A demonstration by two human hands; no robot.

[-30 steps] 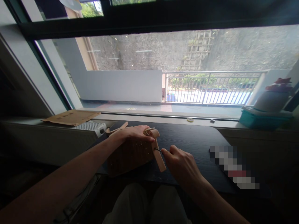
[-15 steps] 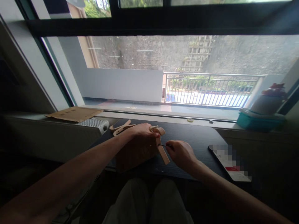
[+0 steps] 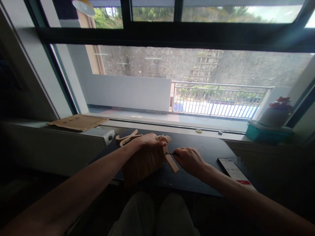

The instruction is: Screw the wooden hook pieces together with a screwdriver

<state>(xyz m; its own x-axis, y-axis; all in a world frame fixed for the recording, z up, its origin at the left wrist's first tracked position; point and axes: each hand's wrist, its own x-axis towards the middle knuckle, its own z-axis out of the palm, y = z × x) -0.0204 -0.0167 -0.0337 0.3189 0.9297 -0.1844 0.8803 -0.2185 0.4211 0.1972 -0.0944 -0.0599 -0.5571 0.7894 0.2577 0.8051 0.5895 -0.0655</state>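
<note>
My left hand (image 3: 149, 140) reaches over a brown wooden panel or box (image 3: 144, 165), its fingers closed on the upper end of a pale, curved wooden strip (image 3: 172, 163). The strip slants down along the right end of the brown piece. My right hand (image 3: 189, 158) is closed around a thin dark tool (image 3: 169, 153); its handle is hidden in the fingers. The tool's tip meets the strip around its middle, roughly level. Left of my left hand lie more curved wooden pieces (image 3: 126, 140).
The dark table (image 3: 209, 149) stands against a window. A lit phone (image 3: 232, 169) lies at its right. On the sill are a teal box (image 3: 267, 131) with a grey-white container on it, a small tape roll (image 3: 199, 131), and a brown envelope (image 3: 78, 122) above a white heater (image 3: 99, 133).
The view has tilted slightly upward. My right hand has shifted slightly left relative to the strip and appears turned a little, tool still against the wood. My left hand keeps its hold.
</note>
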